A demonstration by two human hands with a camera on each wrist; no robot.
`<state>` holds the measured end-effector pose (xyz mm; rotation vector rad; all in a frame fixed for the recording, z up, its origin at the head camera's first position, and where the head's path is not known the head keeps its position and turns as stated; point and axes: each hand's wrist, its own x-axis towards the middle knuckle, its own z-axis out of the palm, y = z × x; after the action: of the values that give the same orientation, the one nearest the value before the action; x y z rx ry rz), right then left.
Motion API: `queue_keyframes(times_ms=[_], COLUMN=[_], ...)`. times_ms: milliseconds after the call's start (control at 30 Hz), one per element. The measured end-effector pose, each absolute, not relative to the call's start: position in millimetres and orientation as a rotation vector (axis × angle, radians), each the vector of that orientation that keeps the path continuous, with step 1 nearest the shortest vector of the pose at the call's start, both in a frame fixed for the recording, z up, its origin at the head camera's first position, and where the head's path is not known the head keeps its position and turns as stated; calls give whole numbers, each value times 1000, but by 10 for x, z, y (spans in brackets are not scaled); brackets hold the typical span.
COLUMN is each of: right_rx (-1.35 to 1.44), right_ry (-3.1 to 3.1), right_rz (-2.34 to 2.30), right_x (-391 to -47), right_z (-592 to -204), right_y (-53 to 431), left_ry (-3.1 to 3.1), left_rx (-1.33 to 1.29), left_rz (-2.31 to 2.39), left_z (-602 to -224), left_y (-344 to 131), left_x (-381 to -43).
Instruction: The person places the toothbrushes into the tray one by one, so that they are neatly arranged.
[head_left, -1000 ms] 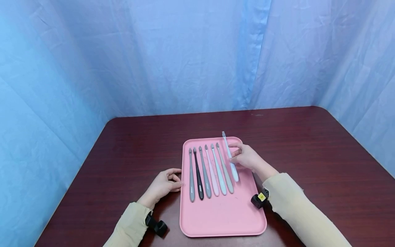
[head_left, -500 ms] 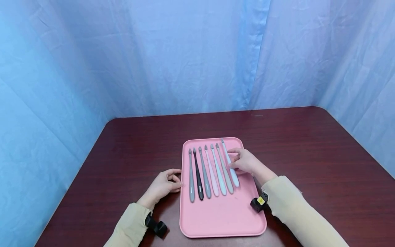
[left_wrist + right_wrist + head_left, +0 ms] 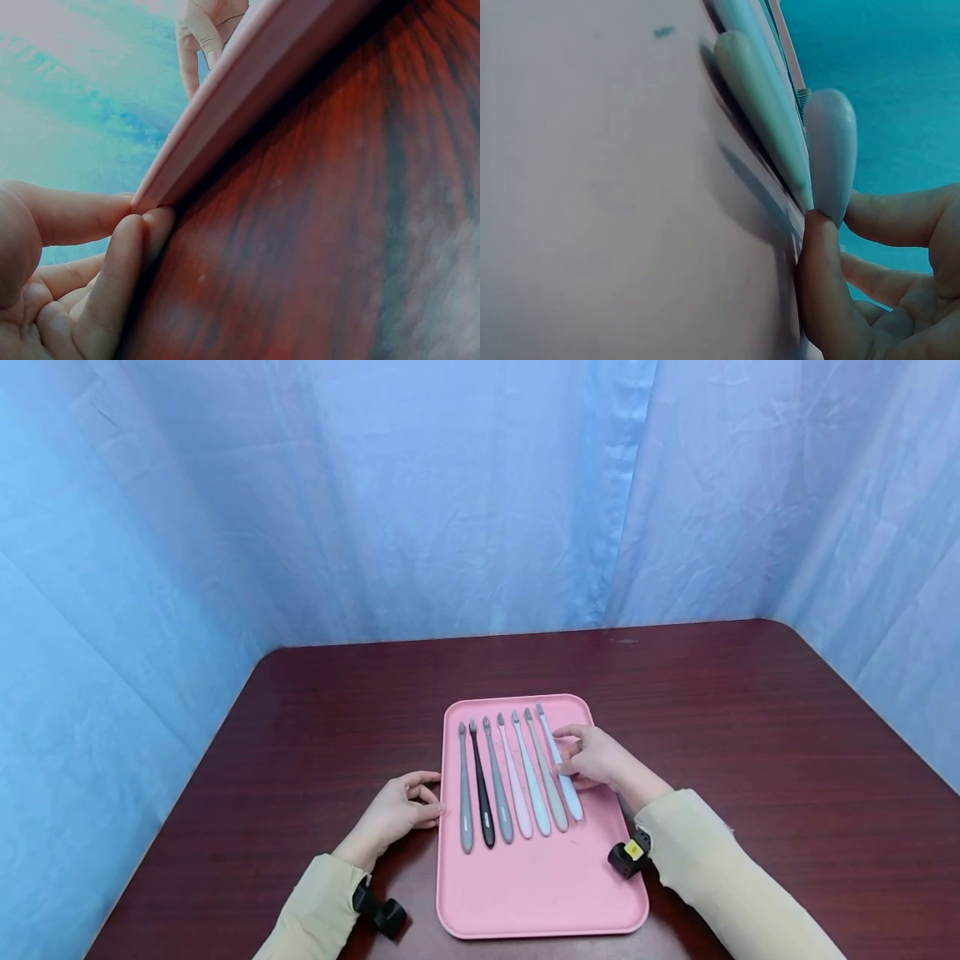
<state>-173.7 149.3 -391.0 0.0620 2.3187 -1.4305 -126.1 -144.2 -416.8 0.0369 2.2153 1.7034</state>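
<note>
Several toothbrushes lie side by side on a pink tray, among them a black toothbrush, a pale pink toothbrush and a beige-grey toothbrush. At the right end of the row, my right hand pinches a pale blue-white toothbrush between thumb and finger. Its handle stands a little off the tray in the right wrist view, with a shadow beneath. My left hand is at the tray's left edge; in the left wrist view its thumb and fingertips pinch the rim.
The tray rests on a dark red-brown wooden table. Light blue curtains hang behind the table and along both sides. A black wrist camera on the right arm overlaps the tray's right edge in the head view.
The right hand has brought the pale blue-white toothbrush down and toward the person, so its head now lines up with the row's. The left hand has stayed at the tray's edge.
</note>
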Motion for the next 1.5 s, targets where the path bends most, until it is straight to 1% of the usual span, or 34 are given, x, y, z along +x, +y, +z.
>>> queue_keyframes(times_ms=[667, 1000, 1500], right_rx=[-8, -44, -12], right_ry=[2592, 2614, 2595], right_rz=[-1147, -1108, -1108], right_x=[-1706, -1653, -1670], right_z=[-3892, -3860, -3853], right_y=[1388, 1373, 1402], left_ry=[2216, 2200, 2210], left_rx=[37, 42, 40], left_rz=[1702, 1705, 1694], left_z=[-4160, -4168, -4174], left_y=[-1451, -1457, -1454], left_x=[-1256, -1240, -1266])
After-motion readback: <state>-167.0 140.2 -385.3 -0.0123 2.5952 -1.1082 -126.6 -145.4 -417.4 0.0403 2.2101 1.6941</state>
